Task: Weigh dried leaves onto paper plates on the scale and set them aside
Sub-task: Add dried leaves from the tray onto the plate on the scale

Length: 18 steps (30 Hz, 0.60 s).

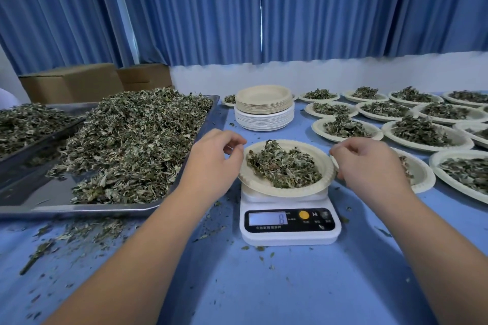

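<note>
Looks like they're well into it. There's a whole spread of filled plates [422,132] already set aside on the right of the table [290,285]. But a big heap of loose leaves [126,145] is left on the metal tray [79,210], and a tall stack of empty plates [264,108] is waiting.

The current paper plate [253,179] with its dried leaves [284,166] sits on the scale [289,221].

The left hand [216,155] and right hand [369,163] are at opposite rims with fingers curled in. I honestly can't tell if they've actually got hold of it.
</note>
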{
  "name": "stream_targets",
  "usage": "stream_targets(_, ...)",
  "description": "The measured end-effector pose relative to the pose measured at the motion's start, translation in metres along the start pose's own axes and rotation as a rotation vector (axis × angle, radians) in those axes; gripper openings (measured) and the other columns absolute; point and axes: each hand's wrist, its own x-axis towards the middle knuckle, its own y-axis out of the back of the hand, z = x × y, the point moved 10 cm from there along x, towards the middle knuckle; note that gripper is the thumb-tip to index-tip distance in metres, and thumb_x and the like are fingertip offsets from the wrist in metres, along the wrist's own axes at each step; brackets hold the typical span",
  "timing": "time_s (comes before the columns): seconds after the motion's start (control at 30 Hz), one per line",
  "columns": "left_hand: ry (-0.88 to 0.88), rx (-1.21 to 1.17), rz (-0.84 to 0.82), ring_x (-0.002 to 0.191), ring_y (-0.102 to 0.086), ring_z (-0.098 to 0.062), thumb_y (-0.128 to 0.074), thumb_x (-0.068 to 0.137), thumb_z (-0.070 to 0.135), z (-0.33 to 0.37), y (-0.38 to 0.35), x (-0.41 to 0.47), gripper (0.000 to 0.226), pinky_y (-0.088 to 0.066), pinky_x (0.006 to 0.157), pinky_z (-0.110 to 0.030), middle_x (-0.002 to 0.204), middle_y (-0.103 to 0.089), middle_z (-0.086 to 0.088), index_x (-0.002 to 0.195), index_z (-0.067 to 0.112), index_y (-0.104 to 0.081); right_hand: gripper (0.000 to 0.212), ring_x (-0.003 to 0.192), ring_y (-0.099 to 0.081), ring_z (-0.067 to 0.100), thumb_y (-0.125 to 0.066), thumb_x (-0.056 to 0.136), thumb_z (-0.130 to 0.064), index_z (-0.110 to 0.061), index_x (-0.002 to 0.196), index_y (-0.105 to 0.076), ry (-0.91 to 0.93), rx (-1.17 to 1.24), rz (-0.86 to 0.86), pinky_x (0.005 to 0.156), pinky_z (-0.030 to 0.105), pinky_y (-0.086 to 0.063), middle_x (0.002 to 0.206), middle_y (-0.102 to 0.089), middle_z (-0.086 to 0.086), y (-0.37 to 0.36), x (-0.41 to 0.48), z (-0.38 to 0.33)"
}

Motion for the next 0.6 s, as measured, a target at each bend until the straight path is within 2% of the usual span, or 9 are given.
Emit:
stream_targets(0.1, -0.007, -0.099, -0.012, 0.088, -0.054, 0.005, -0.061, 0.091, 0.012, 0.007, 0.000, 0.004, 0.014, -0.038, 0.074, -0.002, 0.092, -0.061, 0.011, 0.096, 0.023, -0.068, 0.020, 0.065, -0.063, 0.028, -0.052, 0.090, -0.021, -0.019, 0.080, -0.070, 0.002, 0.013, 0.001, 0.055, 0.028, -0.045, 0.062, -0.067, 0.007, 0.000, 0.000, -0.002)
stream_targets(0.2, -0.052, -0.129, -0.090, 0.087, -0.057, 0.002, -0.062, 0.091, 0.012, 0.021, -0.004, 0.015, 0.018, -0.042, 0.079, -0.007, 0.094, -0.061, 0.013, 0.096, 0.028, -0.067, 0.021, 0.059, -0.059, 0.027, -0.052, 0.089, -0.021, -0.019, 0.078, -0.069, 0.013, 0.012, -0.004, 0.054, 0.029, -0.046, 0.061, -0.067, 0.007, -0.001, 0.000, -0.003)
stream_targets(0.43, -0.106, 0.159, -0.624, 0.108, -0.055, -0.005, -0.054, 0.096, 0.017, 0.046, -0.060, 0.029, 0.034, -0.038, 0.087, -0.018, 0.123, -0.056, 0.012, 0.125, 0.033, -0.060, 0.022, 0.049, -0.051, 0.017, -0.052, 0.089, -0.021, -0.021, 0.074, -0.067, 0.009, 0.015, -0.013, 0.049, 0.026, -0.043, 0.059, -0.066, 0.005, -0.001, 0.002, -0.001)
stream_targets(0.53, -0.038, 0.191, -0.738, 0.110, -0.053, -0.005, -0.052, 0.096, 0.019, 0.045, -0.072, 0.031, 0.036, -0.037, 0.082, -0.015, 0.123, -0.055, 0.014, 0.127, 0.036, -0.058, 0.022, 0.050, -0.052, 0.017, -0.051, 0.090, -0.021, -0.021, 0.074, -0.066, 0.003, 0.023, -0.010, 0.051, 0.028, -0.046, 0.060, -0.066, 0.005, 0.000, 0.002, 0.000)
stream_targets(0.6, -0.022, 0.174, -0.735, 0.107, -0.053, -0.003, -0.053, 0.095, 0.019, 0.044, -0.072, 0.034, 0.033, -0.037, 0.076, -0.010, 0.121, -0.056, 0.015, 0.122, 0.037, -0.060, 0.022, 0.052, -0.053, 0.018, -0.050, 0.090, -0.021, -0.020, 0.074, -0.066, 0.002, 0.019, -0.014, 0.053, 0.030, -0.047, 0.062, -0.067, 0.006, 0.000, 0.002, -0.001)
